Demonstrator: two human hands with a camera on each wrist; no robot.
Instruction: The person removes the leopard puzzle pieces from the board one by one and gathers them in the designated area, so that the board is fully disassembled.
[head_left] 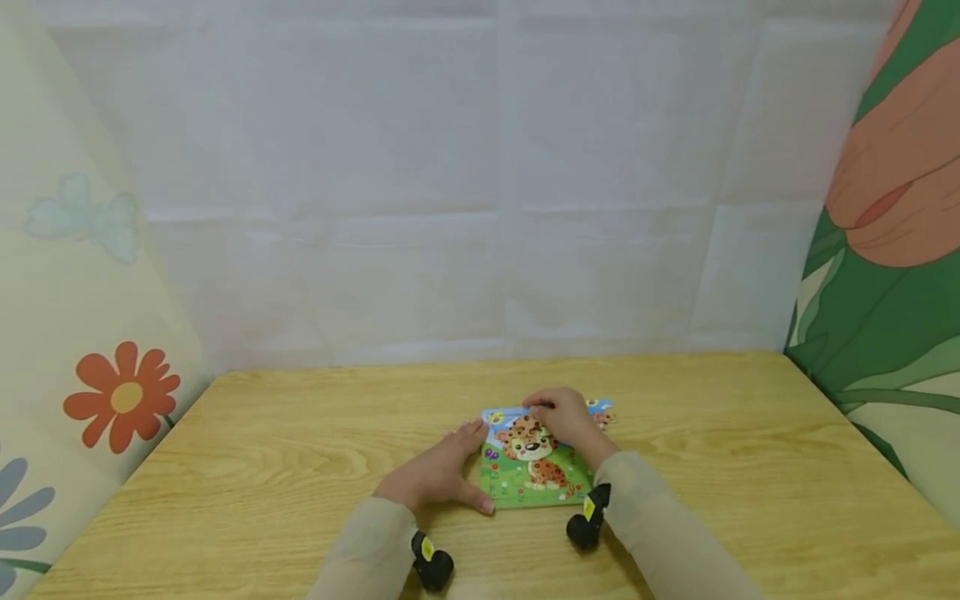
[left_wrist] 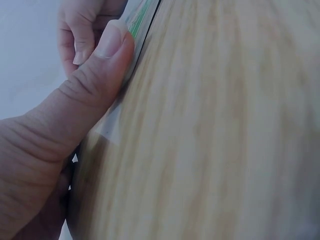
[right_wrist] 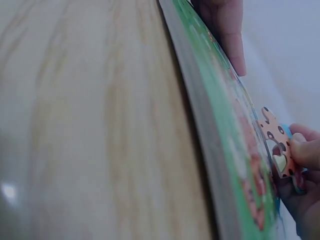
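A square puzzle board (head_left: 536,485) with a spotted leopard cub on green grass lies flat on the wooden table (head_left: 300,450). My left hand (head_left: 441,472) rests against the board's left edge, its thumb (left_wrist: 92,82) pressed on the board's rim (left_wrist: 141,22) near the front corner. My right hand (head_left: 564,417) is over the top of the picture and pinches an orange spotted puzzle piece (right_wrist: 274,142) just above the board's surface (right_wrist: 220,115). The left hand's fingertip (right_wrist: 229,35) shows at the far edge in the right wrist view.
One or two loose puzzle pieces (head_left: 604,412) lie just past the board's top right corner. White sheeting hangs behind the table, with flowered cloth panels on both sides. Black wrist cameras (head_left: 433,568) (head_left: 587,523) sit on both sleeves.
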